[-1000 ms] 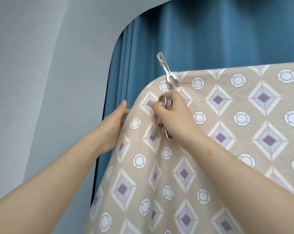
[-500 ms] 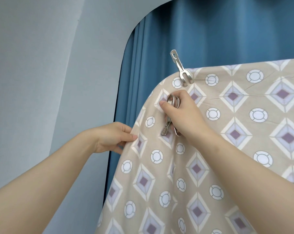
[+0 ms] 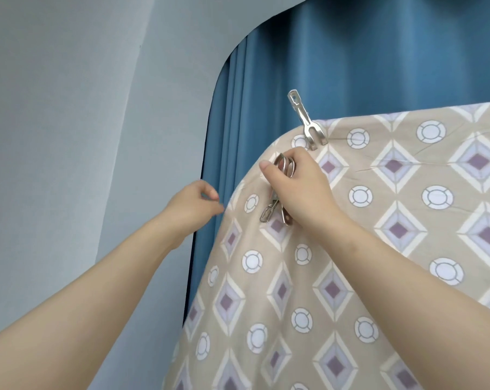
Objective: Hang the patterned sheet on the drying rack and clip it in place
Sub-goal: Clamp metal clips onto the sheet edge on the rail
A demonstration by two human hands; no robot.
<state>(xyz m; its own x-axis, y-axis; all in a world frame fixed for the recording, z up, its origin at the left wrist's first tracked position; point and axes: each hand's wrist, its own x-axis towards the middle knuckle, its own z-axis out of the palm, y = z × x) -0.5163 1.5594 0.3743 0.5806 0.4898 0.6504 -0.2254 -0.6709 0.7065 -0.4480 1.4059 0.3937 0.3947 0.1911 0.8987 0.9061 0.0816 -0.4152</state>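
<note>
The beige patterned sheet [image 3: 364, 249], printed with purple diamonds and white circles, hangs over a rack bar that it hides. One metal clip [image 3: 305, 122] stands on its top edge near the left corner. My right hand [image 3: 300, 190] rests against the sheet just below that clip, closed around a bunch of spare metal clips [image 3: 277, 198]. My left hand [image 3: 193, 204] is beside the sheet's left edge, fingertips pinched loosely together and just off the fabric, holding nothing.
A blue curtain [image 3: 350, 66] hangs behind the sheet. A pale grey wall [image 3: 69, 136] fills the left side.
My left hand has let go of the sheet's left edge and drawn slightly away from it. My right hand has stayed on the sheet with the clips.
</note>
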